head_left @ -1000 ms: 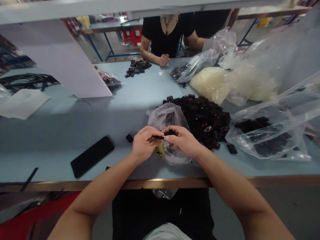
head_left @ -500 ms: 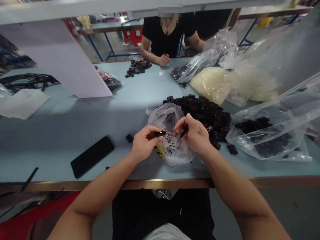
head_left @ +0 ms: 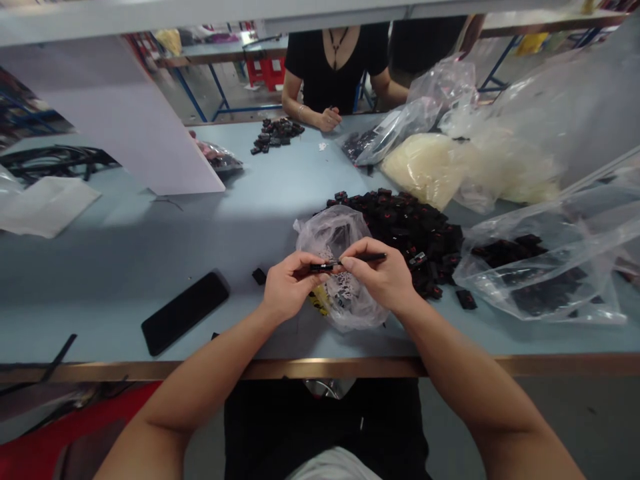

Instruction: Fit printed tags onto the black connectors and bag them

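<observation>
My left hand [head_left: 290,285] pinches a small black plastic part [head_left: 320,267] between thumb and fingers. My right hand [head_left: 383,273] is closed on a slim black tool that looks like tweezers [head_left: 374,257]; its front end meets the right end of the black part, and the fingertips of both hands nearly touch. Beneath both hands lies an open clear plastic bag [head_left: 333,227] with many tiny white and black pieces [head_left: 345,287] inside. Right behind my right hand spreads a large heap of black plastic parts [head_left: 415,227].
A black phone [head_left: 185,312] lies left on the table [head_left: 225,247]. Clear bags of black parts [head_left: 540,280] and a pale yellow bag [head_left: 425,167] stand right. Across the table a person [head_left: 335,73] sits beside a small pile of black parts [head_left: 275,135]. A white panel [head_left: 150,127] rises left.
My right hand has moved left and turned, bringing the tweezers level and up to the black part. My left hand has stayed nearly in place.
</observation>
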`<state>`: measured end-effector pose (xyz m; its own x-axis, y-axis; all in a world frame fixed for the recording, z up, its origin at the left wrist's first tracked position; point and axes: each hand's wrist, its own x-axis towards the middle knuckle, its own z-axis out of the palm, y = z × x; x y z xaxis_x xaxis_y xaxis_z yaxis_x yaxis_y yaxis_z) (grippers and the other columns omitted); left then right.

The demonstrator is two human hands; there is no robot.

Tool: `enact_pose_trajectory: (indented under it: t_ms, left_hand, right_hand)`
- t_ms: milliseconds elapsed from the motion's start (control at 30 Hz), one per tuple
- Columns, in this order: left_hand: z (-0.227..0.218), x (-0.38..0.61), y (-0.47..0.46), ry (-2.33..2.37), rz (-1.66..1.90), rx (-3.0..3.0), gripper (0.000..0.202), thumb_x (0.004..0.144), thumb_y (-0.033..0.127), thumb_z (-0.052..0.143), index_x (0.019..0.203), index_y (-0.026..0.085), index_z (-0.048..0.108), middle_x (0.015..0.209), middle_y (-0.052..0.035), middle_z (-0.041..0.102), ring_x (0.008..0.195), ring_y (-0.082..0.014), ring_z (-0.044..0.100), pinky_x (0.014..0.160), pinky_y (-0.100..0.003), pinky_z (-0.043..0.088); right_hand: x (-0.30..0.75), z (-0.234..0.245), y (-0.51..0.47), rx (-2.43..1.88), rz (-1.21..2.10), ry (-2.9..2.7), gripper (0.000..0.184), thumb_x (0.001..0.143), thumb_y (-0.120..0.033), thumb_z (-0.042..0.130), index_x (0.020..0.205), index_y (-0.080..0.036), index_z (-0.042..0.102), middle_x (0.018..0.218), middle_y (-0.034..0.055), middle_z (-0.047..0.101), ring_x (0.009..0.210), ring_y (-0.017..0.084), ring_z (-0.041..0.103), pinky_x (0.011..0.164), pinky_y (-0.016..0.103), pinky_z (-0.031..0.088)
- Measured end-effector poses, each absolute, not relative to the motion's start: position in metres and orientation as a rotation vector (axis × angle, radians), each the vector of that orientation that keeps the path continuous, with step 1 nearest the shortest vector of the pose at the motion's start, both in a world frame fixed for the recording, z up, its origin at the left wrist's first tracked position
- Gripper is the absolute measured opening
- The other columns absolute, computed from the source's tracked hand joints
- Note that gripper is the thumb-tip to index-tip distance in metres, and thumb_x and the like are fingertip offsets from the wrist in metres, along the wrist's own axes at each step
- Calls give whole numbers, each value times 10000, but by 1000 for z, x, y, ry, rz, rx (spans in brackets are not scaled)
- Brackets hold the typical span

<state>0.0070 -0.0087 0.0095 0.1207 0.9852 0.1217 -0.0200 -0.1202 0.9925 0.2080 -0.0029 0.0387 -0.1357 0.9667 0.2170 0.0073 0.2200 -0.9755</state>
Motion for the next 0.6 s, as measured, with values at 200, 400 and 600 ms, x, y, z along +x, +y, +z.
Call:
enact_pose_trajectory:
  t_ms: [200, 400, 600]
  left_hand:
    - [10, 7, -10, 1051, 1211, 1336, 243, 720, 252, 906, 923, 198, 783, 902, -49, 842, 844, -210, 810, 801, -318, 661]
    - [10, 7, -10, 1050, 1210, 1352, 236, 721, 238, 905, 915, 199, 776, 892, -44, 844, 845, -218, 816, 793, -324, 669]
    - [11, 9, -13, 1023, 1232, 1321, 217, 715, 210, 898, 895, 205, 778, 896, -44, 851, 848, -223, 825, 793, -323, 678]
  right_hand:
    - [208, 42, -4, -1012, 1077, -1459, 94, 854, -285, 737, 797, -211, 728, 743, 25, 776, 689, 177, 733, 622, 278, 567]
    - [207, 42, -4, -1033, 1074, -1469, 101, 850, -292, 727, 789, -212, 719, 729, 27, 769, 668, 178, 726, 605, 277, 561]
    - [205, 44, -5, -1103, 1044, -1487, 119, 820, -311, 710, 759, -209, 704, 703, 27, 747, 627, 167, 683, 565, 267, 524]
